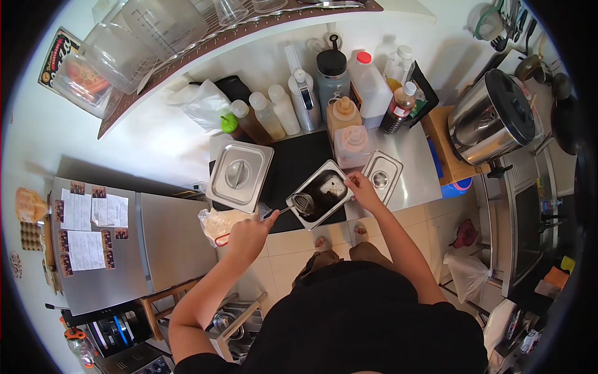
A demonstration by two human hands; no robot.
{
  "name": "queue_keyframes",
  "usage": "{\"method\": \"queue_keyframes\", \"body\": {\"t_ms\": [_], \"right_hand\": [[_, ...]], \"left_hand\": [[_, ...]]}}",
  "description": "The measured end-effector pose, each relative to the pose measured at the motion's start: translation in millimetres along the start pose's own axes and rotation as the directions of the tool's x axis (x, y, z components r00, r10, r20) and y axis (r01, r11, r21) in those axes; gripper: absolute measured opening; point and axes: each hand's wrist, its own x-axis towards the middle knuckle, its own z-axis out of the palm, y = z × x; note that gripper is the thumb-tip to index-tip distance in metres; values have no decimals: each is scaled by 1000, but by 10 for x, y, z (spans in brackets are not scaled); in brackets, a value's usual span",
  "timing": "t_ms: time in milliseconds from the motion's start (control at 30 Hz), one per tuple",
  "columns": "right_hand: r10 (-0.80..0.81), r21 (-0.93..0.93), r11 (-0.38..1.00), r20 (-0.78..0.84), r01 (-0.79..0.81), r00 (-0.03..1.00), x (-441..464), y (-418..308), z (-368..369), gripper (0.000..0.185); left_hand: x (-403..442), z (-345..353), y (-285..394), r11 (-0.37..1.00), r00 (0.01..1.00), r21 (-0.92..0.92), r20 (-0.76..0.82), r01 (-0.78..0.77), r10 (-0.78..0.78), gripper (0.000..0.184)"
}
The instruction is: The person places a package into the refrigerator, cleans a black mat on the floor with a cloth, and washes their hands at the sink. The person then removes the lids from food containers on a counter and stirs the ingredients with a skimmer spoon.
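Note:
My left hand (249, 237) is closed round the handle of a slotted ladle (303, 203). The ladle's head dips into a rectangular steel food pan (338, 210), near its left end. Dark contents coat the inside, with a pale patch toward the far end; I cannot tell what they are. My right hand (362, 189) grips the pan's right rim. Just right of the pan, partly behind that hand, lies a small steel lid (384, 173). A larger steel pan lid (242, 176) sits to the left, beyond my left hand.
Squeeze bottles (284, 111), a white jug (372, 87) and a brown-liquid bottle (398, 108) line the counter's back. A plastic bag (215, 224) lies by the front left. A steel urn (486, 118) stands right; a shelf (205, 53) overhangs the left.

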Motion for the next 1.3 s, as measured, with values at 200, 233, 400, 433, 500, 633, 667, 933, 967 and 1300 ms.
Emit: {"method": "queue_keyframes", "body": {"t_ms": [200,233,400,433,500,633,667,933,967,1300], "right_hand": [[-5,8,1000,-4,5,1000,-5,33,6,17],[-6,8,1000,-3,6,1000,-1,59,6,17],[-9,18,1000,-5,9,1000,-45,109,44,17],[-13,12,1000,3,13,1000,-60,113,51,17],[14,-24,1000,-28,-14,1000,-132,101,86,16],[29,-36,999,-79,-32,996,-187,108,141,15],[29,-33,999,-101,-33,994,-196,110,141,15],[53,-33,998,-59,-55,997,-204,143,123,16],[51,-33,998,-55,-53,997,-207,149,124,16],[116,-17,993,79,-115,990,-443,502,151,21]], "left_hand": [[-75,-121,39,987,988,-51,28,152,-150,47],[-77,-149,42,982,983,-59,20,181,-180,45],[-63,-278,129,976,977,-72,72,208,-203,42],[-55,-249,182,974,975,-86,83,211,-204,35],[-38,-183,267,969,973,-114,108,217,-205,24],[14,-62,329,966,972,-140,124,215,-199,20],[29,-33,366,965,971,-145,124,220,-203,20],[220,194,590,946,964,-186,34,265,-264,26],[225,222,620,941,959,-182,55,284,-278,23],[-25,482,569,842,902,-322,179,432,-394,31]]}}
